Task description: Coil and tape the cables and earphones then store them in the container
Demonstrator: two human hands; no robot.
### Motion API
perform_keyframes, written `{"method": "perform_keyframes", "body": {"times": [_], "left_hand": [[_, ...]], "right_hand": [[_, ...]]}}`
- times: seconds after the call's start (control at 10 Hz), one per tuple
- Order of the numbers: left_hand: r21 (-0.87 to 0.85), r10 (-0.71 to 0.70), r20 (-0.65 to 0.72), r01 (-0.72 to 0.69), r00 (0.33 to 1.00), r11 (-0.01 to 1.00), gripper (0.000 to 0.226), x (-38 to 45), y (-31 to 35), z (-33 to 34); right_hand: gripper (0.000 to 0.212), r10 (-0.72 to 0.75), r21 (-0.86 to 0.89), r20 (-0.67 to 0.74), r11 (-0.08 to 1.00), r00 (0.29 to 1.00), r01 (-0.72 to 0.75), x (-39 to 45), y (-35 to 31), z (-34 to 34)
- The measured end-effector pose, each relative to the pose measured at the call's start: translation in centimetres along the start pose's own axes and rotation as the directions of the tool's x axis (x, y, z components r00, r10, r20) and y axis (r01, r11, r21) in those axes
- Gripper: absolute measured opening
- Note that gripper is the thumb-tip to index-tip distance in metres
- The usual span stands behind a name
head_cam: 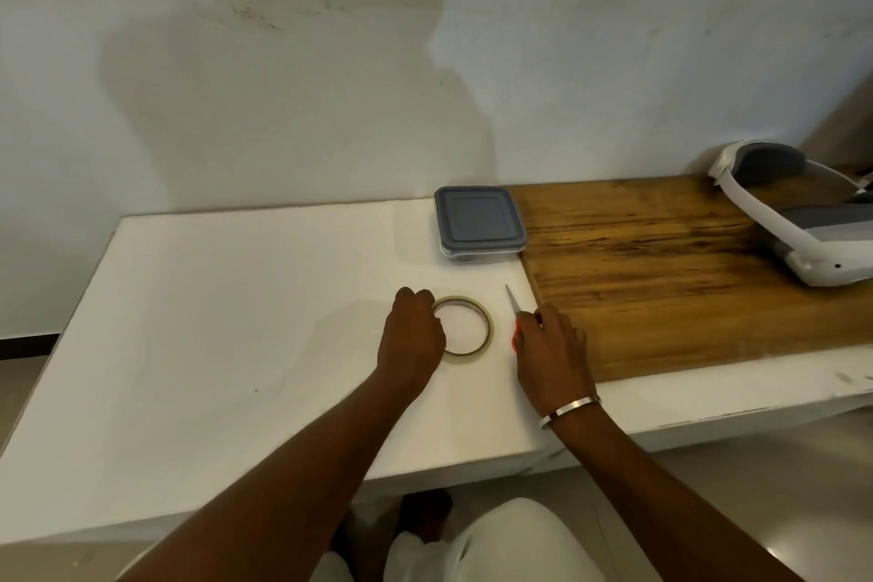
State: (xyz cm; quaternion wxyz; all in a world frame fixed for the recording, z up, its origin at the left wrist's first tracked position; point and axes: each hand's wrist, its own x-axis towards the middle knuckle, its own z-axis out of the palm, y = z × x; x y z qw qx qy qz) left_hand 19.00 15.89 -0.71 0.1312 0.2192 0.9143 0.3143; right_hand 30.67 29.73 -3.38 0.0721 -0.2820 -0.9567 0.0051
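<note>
Container (480, 222): clear, square, grey lid on | left hand (412, 336): gripping tape roll (465, 326)

I see both forearms bare, no sleeves. My right wrist wears a thin, plain silver bangle (570, 411), sitting just behind the right hand (550, 345). The left hand (412, 336) wears nothing. Below the bangle, my lap shows white trousers (500, 543).

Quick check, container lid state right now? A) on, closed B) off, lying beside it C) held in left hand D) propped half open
A: the grey lid sits flat on the clear container at the back of the white table, while the left hand is on the tape roll and the right hand holds the scissors.
</note>
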Motion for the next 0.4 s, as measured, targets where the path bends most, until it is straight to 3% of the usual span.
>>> {"method": "perform_keyframes", "body": {"times": [0.2, 0.4], "left_hand": [[0.058, 0.008, -0.012, -0.008, 1.0, 0.998, 0.028, -0.1, 0.4, 0.0], [0.261, 0.147, -0.183, -0.096, 0.972, 0.961, 0.039, -1.1, -1.9, -2.6]], "right_hand": [[0.019, -0.008, 0.045, -0.018, 0.999, 1.0, 0.009, -0.1, 0.1, 0.4], [0.03, -0.063, 0.074, -0.117, 0.995, 0.991, 0.072, -0.8, -0.5, -1.0]]}}
